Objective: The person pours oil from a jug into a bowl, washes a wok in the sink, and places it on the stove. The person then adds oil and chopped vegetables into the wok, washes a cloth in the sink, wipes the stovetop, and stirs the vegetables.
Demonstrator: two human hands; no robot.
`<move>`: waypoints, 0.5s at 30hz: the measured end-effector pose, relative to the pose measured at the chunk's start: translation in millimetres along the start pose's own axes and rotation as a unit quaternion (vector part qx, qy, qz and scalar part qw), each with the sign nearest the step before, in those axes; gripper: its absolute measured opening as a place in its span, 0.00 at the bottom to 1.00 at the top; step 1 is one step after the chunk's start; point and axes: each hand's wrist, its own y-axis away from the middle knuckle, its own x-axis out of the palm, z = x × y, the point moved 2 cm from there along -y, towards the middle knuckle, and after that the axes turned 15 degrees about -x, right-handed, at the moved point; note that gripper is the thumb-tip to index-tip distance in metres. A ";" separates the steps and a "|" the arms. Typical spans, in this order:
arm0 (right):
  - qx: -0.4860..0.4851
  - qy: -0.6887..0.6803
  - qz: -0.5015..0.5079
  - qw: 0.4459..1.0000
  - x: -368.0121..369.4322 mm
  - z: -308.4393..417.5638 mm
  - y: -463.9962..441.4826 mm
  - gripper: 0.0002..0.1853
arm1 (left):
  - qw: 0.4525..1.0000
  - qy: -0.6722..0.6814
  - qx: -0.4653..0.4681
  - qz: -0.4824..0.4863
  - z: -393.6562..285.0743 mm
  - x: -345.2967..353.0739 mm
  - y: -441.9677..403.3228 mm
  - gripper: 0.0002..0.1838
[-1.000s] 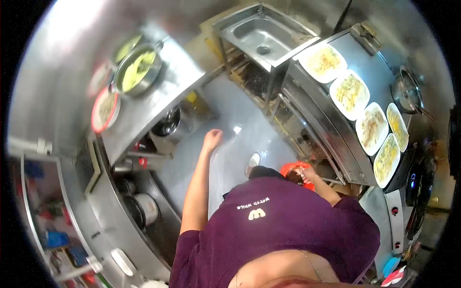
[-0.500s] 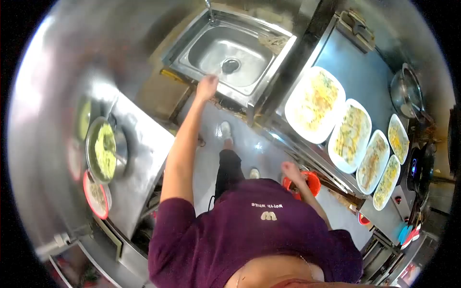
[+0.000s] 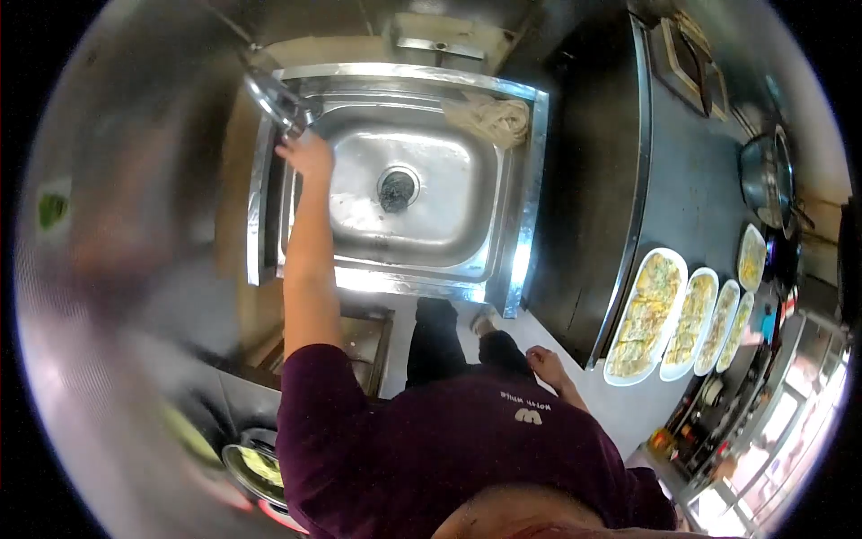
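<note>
My left hand (image 3: 310, 154) reaches over the sink's far left corner, its fingers closed on the end of a chrome faucet (image 3: 274, 103). Beneath that arm lies a stainless steel sink (image 3: 431, 238) with a dark drain (image 3: 398, 189) in its basin. Low at my right side hangs my right hand (image 3: 545, 364), fingers loosely curled, with nothing visible in it.
A crumpled pale cloth (image 3: 489, 119) lies at the sink's far right corner. On the right-hand counter stand several white dishes of food (image 3: 646, 314) and a metal bowl (image 3: 766, 180). A bowl of green food (image 3: 260, 467) sits at the lower left.
I have come closer to the sink, which now fills the upper middle. My left hand has gone from above its near edge to the faucet. The food dishes now appear farther down and right.
</note>
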 end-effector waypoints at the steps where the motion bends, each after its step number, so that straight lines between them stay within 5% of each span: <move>1: 0.002 -0.012 -0.013 1.000 2.7 0.4 1.8 0.12 | 0.993 0.072 -0.041 0.088 3.4 7.9 -6.0 0.25; 2: 0.001 -0.021 -0.028 0.999 2.7 -2.1 -0.6 0.12 | 0.971 0.144 -0.084 0.174 0.8 14.3 -10.6 0.26; 3: 0.017 -0.029 -0.041 0.999 3.1 -4.3 -0.7 0.13 | 0.958 0.243 -0.134 0.068 -6.0 -5.6 -2.7 0.26; 8: 0.054 0.027 -0.028 0.998 9.3 18.9 -0.9 0.13 | 0.793 0.589 0.104 0.115 -141.8 -57.5 83.1 0.37; 13: 0.057 -0.046 -0.030 0.997 -7.0 61.5 -12.6 0.11 | 0.874 0.455 0.142 0.093 -203.1 -124.7 104.8 0.28; 15: 0.032 -0.089 -0.020 0.995 -10.2 76.3 -21.4 0.11 | 0.844 0.463 0.174 0.208 -193.3 -112.6 115.1 0.23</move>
